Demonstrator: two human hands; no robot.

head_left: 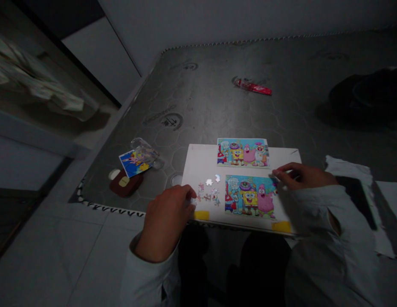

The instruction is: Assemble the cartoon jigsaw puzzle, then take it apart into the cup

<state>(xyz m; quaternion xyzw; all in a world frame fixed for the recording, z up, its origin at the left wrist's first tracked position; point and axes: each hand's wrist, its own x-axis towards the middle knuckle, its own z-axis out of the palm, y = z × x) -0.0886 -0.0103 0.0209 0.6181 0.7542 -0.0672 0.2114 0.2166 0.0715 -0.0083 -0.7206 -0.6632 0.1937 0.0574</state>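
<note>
On a white board (200, 164) lies a partly joined cartoon jigsaw puzzle (249, 198), its right edge uneven. Above it rests a printed picture card (243, 152) with the same cartoon figures. Loose puzzle pieces (207, 197) are scattered left of the puzzle, some with pale sides up. My left hand (168, 219) is at the board's left edge, thumb and forefinger closed around a puzzle piece (193, 201) at the fingertips. Over the board's right side, my right hand (302, 175) has its fingertips pinched near the puzzle's upper right corner; whatever they hold is hidden.
Yellow tape (201, 215) marks the board's front edge. Left of it are a brown case (126, 182), a blue-yellow card (134, 163) and a clear plastic item (145, 151). A red packaged item (254, 87) lies farther back. A dark phone-like slab (356, 200) rests on white paper at right.
</note>
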